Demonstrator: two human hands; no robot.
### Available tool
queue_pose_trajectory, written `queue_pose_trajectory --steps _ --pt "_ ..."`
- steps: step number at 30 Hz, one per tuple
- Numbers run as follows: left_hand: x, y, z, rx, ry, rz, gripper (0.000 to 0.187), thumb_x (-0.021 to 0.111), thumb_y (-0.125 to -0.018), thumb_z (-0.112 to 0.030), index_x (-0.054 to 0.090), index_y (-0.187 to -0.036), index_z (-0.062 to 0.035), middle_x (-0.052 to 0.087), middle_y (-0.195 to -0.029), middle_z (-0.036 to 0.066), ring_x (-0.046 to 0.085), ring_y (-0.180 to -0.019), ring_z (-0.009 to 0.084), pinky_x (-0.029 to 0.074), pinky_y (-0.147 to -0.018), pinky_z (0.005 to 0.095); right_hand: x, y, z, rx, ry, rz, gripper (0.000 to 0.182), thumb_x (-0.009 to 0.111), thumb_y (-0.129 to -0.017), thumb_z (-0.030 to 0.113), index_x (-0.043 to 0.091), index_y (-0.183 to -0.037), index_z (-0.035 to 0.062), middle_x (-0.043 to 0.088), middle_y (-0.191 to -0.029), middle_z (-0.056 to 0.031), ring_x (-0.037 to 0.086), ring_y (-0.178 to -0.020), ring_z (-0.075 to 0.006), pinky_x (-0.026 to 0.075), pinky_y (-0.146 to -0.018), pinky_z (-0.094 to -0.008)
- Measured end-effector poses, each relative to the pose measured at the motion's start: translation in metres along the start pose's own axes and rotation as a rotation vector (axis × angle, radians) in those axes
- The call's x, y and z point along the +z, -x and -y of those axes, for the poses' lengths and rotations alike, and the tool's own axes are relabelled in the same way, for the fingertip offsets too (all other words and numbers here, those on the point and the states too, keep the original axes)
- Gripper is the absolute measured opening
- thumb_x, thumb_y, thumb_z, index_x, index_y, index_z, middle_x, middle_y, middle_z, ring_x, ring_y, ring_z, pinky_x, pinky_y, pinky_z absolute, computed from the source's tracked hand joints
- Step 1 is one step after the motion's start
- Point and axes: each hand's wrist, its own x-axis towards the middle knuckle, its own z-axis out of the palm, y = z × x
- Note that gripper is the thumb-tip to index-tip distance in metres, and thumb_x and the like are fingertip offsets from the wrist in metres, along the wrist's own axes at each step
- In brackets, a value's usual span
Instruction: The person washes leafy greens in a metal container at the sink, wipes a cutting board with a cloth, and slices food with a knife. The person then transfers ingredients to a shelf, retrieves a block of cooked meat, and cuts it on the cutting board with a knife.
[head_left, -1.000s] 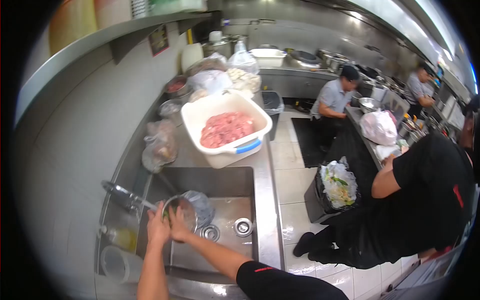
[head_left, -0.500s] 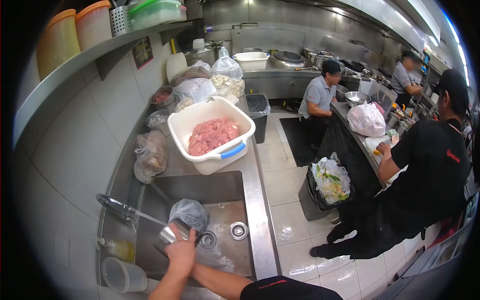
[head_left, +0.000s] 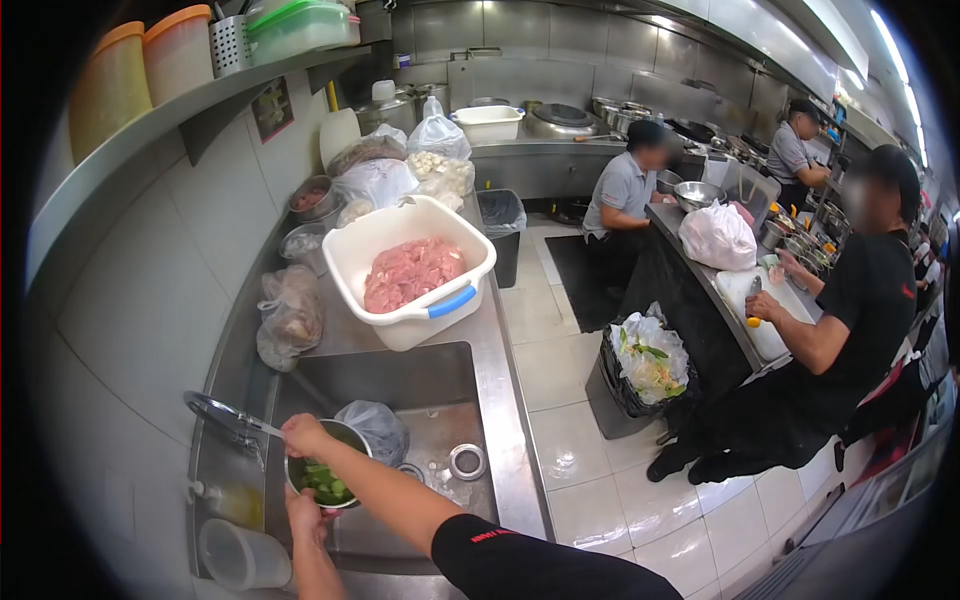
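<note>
A round metal pot (head_left: pixel 352 437) is held upright over the sink (head_left: pixel 430 372), its mouth facing me. Green vegetable pieces (head_left: pixel 325 484) lie inside it. My left hand (head_left: pixel 306 513) grips the lower side of the pot, thumb by the rim. My right hand (head_left: pixel 306 437) is closed at the pot's upper left rim, right beside the outlet of the curved faucet (head_left: pixel 222 404); its fingertips are partly hidden. Behind the pot, a knotted clear plastic bag (head_left: pixel 378 430) sits in the sink. A round drain fitting (head_left: pixel 467 461) shows in the basin floor.
A white tub (head_left: pixel 400 333) of raw meat (head_left: pixel 415 274) stands beyond the sink, with bagged food (head_left: pixel 290 320) to its left. A soap bottle (head_left: pixel 235 502) and a plastic container (head_left: pixel 240 555) are at lower left. A bin (head_left: pixel 645 375) and a co-worker (head_left: pixel 850 310) holding a peeler-like tool are right.
The pot has turned from tilted away to upright, so its green contents now show. My right hand has moved left to the faucet outlet. The nearby co-worker has turned and raised a hand.
</note>
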Motion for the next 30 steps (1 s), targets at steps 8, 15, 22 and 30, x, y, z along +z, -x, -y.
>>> queue_pose_trajectory --steps 8,15,22,30 --pt "-0.007 -0.036 0.016 -0.154 0.204 -0.052 0.054 0.036 -0.091 -0.006 0.027 -0.143 -0.0157 0.06 -0.094 0.018 0.055 -0.047 0.019 0.061 -0.049 0.0442 -0.014 0.038 0.038 -0.367 0.398 -0.127 0.024 0.065 -0.087 0.023 0.061 -0.084 -0.0014 0.064 -0.074 -0.0154 0.066 -0.068 -0.0274 0.051 -0.057 -0.0408" --pt "-0.033 -0.047 0.004 -0.064 0.225 -0.136 0.042 0.041 -0.091 -0.01 0.041 -0.133 -0.0146 0.062 -0.097 0.011 0.053 -0.053 0.0154 0.059 -0.054 0.0404 -0.134 0.126 0.02 -0.568 0.63 -0.096 0.038 0.058 -0.094 0.033 0.067 -0.086 -0.0029 0.065 -0.081 -0.0234 0.064 -0.084 -0.0392 0.051 -0.079 -0.0457" --pt "-0.042 -0.057 0.003 -0.139 0.422 -0.231 0.043 0.043 -0.089 -0.007 0.042 -0.132 -0.0139 0.061 -0.096 0.011 0.055 -0.054 0.0166 0.06 -0.06 0.0425 -0.242 0.242 -0.009 -0.172 1.436 -0.299 0.05 0.067 -0.087 0.043 0.062 -0.115 0.0022 0.045 -0.137 -0.0238 0.038 -0.13 -0.044 0.033 -0.108 -0.0523" --pt "-0.01 -0.041 -0.022 -0.072 0.423 -0.165 0.037 0.041 -0.085 -0.007 0.046 -0.121 -0.0143 0.058 -0.08 0.009 0.051 -0.048 0.0173 0.06 -0.058 0.0461 -0.235 0.262 -0.023 -0.019 1.534 -0.29 0.082 0.053 -0.088 0.065 0.044 -0.143 0.0046 0.028 -0.154 -0.0268 0.014 -0.147 -0.0462 0.013 -0.12 -0.0525"
